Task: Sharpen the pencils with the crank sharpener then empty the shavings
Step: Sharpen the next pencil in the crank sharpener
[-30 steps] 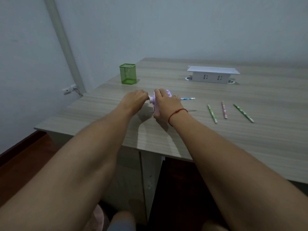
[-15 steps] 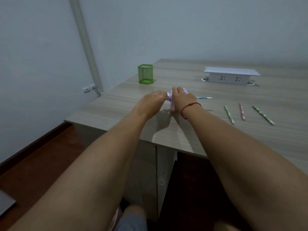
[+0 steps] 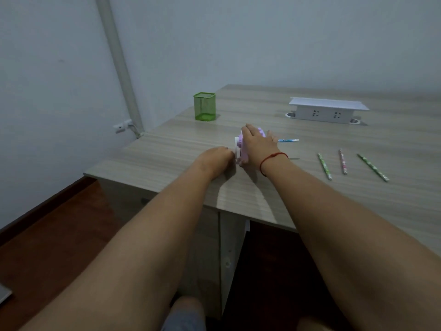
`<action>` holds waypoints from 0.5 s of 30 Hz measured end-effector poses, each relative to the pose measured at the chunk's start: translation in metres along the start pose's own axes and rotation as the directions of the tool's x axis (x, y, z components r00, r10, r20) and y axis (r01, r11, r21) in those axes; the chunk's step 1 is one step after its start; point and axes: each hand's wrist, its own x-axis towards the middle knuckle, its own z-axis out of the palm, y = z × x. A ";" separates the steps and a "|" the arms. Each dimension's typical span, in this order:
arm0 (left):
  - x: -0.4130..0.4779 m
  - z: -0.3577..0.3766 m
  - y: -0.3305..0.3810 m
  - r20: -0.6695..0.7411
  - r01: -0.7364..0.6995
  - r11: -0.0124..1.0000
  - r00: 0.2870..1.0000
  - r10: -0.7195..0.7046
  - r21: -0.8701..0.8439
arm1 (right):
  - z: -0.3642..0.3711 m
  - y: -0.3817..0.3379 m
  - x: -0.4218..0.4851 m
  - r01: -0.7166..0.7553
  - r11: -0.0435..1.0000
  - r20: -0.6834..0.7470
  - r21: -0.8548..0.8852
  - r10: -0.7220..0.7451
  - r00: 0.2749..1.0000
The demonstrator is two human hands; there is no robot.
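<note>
A small lilac crank sharpener (image 3: 243,152) stands on the wooden table (image 3: 310,199). My right hand (image 3: 257,145) lies over its top and presses it down. A blue patterned pencil (image 3: 288,140) sticks out of its right side. My left hand (image 3: 216,158) is closed at the white crank (image 3: 237,151) on the sharpener's left side; the handle itself is hidden by the fingers. To the right lie three loose pencils: a green one (image 3: 324,166), a pink one (image 3: 342,161) and another green one (image 3: 372,167).
A green mesh pen holder (image 3: 204,106) stands at the table's back left. A white socket box (image 3: 328,110) sits at the back. The table's near edge runs just below my forearms, with dark red floor to the left. A wall and a pipe stand close on the left.
My left hand has dropped lower on the crank side of the sharpener. The right hand has stayed on top. The camera has swung left, so everything sits further right in view.
</note>
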 end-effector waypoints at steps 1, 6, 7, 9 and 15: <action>0.003 0.001 -0.001 0.001 0.005 1.000 1.000 -0.006 0.010 | 0.000 0.001 0.000 0.017 1.000 -0.013 0.006 -0.017 1.000; 0.030 -0.009 -0.005 0.027 0.051 0.993 0.998 -0.054 0.103 | -0.003 0.005 -0.001 0.052 0.998 0.004 0.029 -0.052 0.999; 0.036 -0.013 -0.007 0.018 0.044 0.991 0.999 -0.046 0.124 | -0.004 0.004 -0.001 0.047 0.999 -0.004 0.022 -0.047 0.999; 0.044 -0.019 -0.011 0.004 -0.004 0.980 1.000 0.003 0.197 | -0.006 0.003 0.000 0.031 0.999 0.005 0.007 -0.031 0.999; 0.043 -0.015 -0.013 -0.079 -0.034 0.954 0.995 0.060 0.298 | -0.013 0.001 0.000 0.039 0.998 0.058 -0.046 -0.036 0.998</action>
